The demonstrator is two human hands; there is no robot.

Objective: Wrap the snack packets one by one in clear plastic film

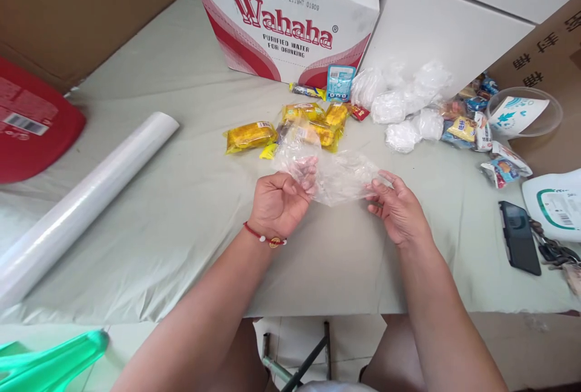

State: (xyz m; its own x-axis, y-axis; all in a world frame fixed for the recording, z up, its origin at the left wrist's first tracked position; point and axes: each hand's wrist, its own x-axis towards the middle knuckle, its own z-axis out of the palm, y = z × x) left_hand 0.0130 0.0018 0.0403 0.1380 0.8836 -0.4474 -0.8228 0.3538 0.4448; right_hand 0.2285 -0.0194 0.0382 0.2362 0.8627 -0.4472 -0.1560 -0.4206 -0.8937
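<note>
Holding thin clear crumpled plastic bag (336, 177) between both hands mid-worktop (190, 222): left hand (279, 201) pinching its left end in a closed fist, right hand (397, 207) gripping right edge with fingertips. Lying just behind: yellow snack packets (313, 123).

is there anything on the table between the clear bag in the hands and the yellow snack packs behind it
Nothing visible. The clear bag, held by the left hand and right hand, reaches up to the yellow snack packs; its far edge seems to overlap the nearest one. Only bare table lies around it.
</note>
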